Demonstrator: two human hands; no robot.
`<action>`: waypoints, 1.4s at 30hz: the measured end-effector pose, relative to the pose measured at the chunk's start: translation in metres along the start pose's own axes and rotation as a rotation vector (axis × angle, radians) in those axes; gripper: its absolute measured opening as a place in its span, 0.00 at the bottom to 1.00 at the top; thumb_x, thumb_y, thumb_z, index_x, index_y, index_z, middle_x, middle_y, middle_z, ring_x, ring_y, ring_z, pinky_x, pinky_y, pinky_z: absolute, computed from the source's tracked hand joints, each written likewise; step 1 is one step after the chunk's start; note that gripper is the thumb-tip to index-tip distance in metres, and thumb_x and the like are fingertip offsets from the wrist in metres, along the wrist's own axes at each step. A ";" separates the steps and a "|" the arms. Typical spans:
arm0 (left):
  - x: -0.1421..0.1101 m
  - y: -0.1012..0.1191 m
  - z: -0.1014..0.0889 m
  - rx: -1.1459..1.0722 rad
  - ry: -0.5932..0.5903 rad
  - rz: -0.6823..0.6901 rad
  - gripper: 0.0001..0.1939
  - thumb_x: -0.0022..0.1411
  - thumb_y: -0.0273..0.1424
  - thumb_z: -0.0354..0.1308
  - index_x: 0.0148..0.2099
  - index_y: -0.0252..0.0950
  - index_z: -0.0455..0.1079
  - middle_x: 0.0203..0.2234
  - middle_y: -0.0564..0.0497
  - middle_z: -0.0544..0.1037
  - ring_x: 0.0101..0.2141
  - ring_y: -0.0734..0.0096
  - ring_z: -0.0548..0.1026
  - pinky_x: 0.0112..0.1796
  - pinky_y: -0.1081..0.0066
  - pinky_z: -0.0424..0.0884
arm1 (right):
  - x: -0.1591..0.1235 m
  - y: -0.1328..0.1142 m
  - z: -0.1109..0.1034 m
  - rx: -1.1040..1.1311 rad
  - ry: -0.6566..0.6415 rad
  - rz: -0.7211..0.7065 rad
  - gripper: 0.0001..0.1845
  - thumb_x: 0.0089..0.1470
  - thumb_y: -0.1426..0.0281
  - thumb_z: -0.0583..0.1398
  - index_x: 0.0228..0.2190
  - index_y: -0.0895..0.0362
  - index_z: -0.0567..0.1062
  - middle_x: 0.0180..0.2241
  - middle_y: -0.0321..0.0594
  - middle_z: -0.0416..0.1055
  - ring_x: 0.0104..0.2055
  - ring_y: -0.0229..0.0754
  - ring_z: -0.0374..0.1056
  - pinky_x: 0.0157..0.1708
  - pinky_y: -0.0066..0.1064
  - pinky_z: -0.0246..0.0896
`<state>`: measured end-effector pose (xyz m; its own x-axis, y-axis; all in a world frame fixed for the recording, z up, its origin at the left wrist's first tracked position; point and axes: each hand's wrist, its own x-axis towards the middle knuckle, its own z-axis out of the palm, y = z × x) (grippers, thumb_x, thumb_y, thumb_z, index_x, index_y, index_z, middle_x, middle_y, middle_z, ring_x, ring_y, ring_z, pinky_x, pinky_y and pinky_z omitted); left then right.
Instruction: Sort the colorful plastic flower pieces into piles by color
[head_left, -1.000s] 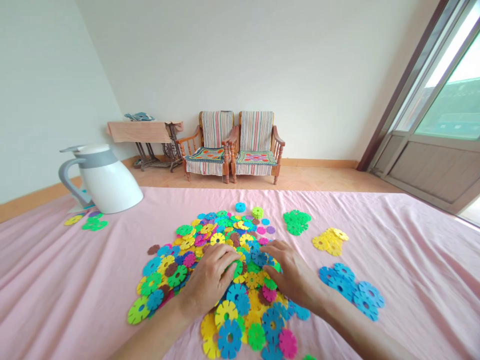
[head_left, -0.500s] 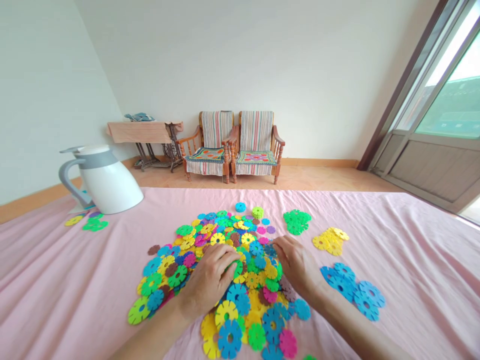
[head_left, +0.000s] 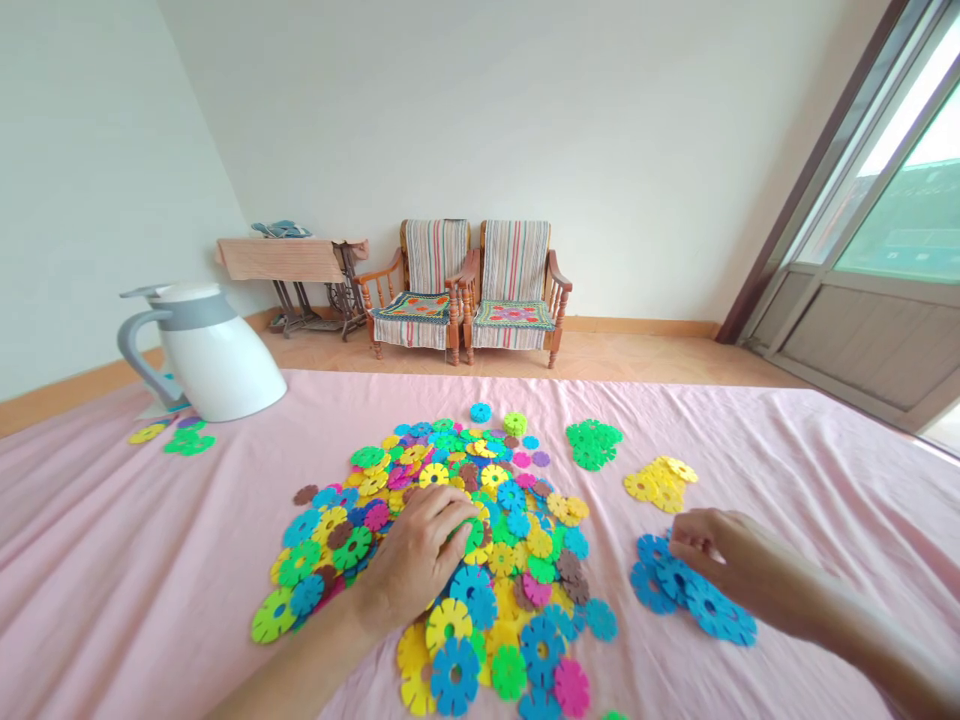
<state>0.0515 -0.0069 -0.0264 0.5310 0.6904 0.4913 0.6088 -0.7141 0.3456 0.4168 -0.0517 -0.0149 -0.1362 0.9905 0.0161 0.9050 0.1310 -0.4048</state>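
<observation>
Two curled hands are noted: left hand point(head_left: 421, 548) at mixed pile point(head_left: 538, 543), right hand point(head_left: 739, 562) at blue discs point(head_left: 701, 597); grip cannot be confirmed.

White rear wall point(head_left: 600, 150), plain, meeting a pale, faintly green-tinted side wall point(head_left: 90, 180) at left. An orange-brown baseboard point(head_left: 637, 326) borders the tan tiled floor point(head_left: 622, 352). Center: two wooden armchairs point(head_left: 515, 290) with turned spindles, draped in striped covers point(head_left: 516, 258) and bearing multicolored crocheted seat mats point(head_left: 513, 314). Left of these: a treadle sewing-machine table point(head_left: 349, 290) beneath a pinkish cloth point(head_left: 277, 260), with folded blue fabric point(head_left: 281, 230) on top. Right: a framed door point(head_left: 877, 300), lower panel gray-brown, upper glazing admitting bright daylight.
</observation>
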 end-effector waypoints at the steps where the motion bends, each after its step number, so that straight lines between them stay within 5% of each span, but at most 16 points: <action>1: 0.000 0.000 0.000 0.000 0.000 -0.002 0.09 0.65 0.26 0.51 0.45 0.40 0.71 0.39 0.50 0.74 0.42 0.67 0.71 0.45 0.65 0.70 | 0.002 -0.004 0.000 -0.003 0.039 0.003 0.14 0.53 0.68 0.54 0.18 0.54 0.71 0.20 0.37 0.70 0.24 0.40 0.65 0.25 0.30 0.54; 11: 0.000 0.000 -0.001 0.010 -0.023 -0.004 0.10 0.66 0.26 0.50 0.45 0.39 0.70 0.39 0.49 0.73 0.42 0.66 0.70 0.45 0.64 0.69 | 0.057 -0.104 0.037 0.103 0.160 -0.366 0.10 0.56 0.73 0.55 0.35 0.55 0.76 0.35 0.42 0.73 0.40 0.43 0.67 0.39 0.34 0.59; 18: 0.000 0.000 0.000 0.003 -0.040 -0.021 0.10 0.66 0.26 0.50 0.45 0.39 0.70 0.40 0.49 0.73 0.43 0.65 0.70 0.46 0.63 0.67 | 0.084 -0.124 0.058 -0.047 0.126 -0.303 0.17 0.51 0.68 0.61 0.44 0.54 0.73 0.47 0.47 0.69 0.49 0.51 0.63 0.46 0.41 0.55; 25: -0.002 -0.001 0.000 -0.010 -0.039 -0.019 0.10 0.66 0.25 0.50 0.45 0.39 0.70 0.40 0.49 0.73 0.43 0.66 0.70 0.46 0.64 0.67 | 0.090 -0.122 0.068 0.044 0.168 -0.259 0.10 0.46 0.73 0.61 0.34 0.56 0.71 0.41 0.43 0.71 0.46 0.48 0.64 0.44 0.38 0.55; 32: -0.001 -0.001 0.000 -0.009 -0.041 -0.023 0.10 0.66 0.26 0.50 0.45 0.39 0.70 0.40 0.49 0.73 0.43 0.65 0.69 0.46 0.63 0.67 | 0.080 -0.111 0.046 0.500 0.152 -0.208 0.02 0.51 0.72 0.56 0.27 0.55 0.68 0.27 0.34 0.69 0.31 0.37 0.65 0.32 0.29 0.58; 35: -0.001 0.000 0.000 -0.010 -0.047 -0.023 0.10 0.66 0.26 0.49 0.45 0.39 0.70 0.40 0.49 0.73 0.43 0.65 0.69 0.46 0.63 0.66 | 0.061 -0.092 0.026 0.539 0.091 -0.158 0.06 0.53 0.68 0.55 0.27 0.55 0.67 0.24 0.32 0.66 0.27 0.36 0.62 0.28 0.28 0.57; 42: -0.001 -0.001 0.000 -0.024 -0.035 -0.014 0.09 0.66 0.26 0.50 0.45 0.40 0.69 0.39 0.50 0.72 0.43 0.66 0.69 0.46 0.64 0.66 | 0.008 -0.022 -0.004 0.258 -0.160 -0.040 0.12 0.55 0.66 0.54 0.23 0.56 0.69 0.22 0.33 0.64 0.26 0.35 0.59 0.26 0.28 0.52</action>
<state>0.0505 -0.0063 -0.0273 0.5429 0.7038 0.4582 0.6023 -0.7065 0.3716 0.3969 -0.0462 -0.0023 -0.2506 0.9630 -0.0994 0.7680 0.1352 -0.6260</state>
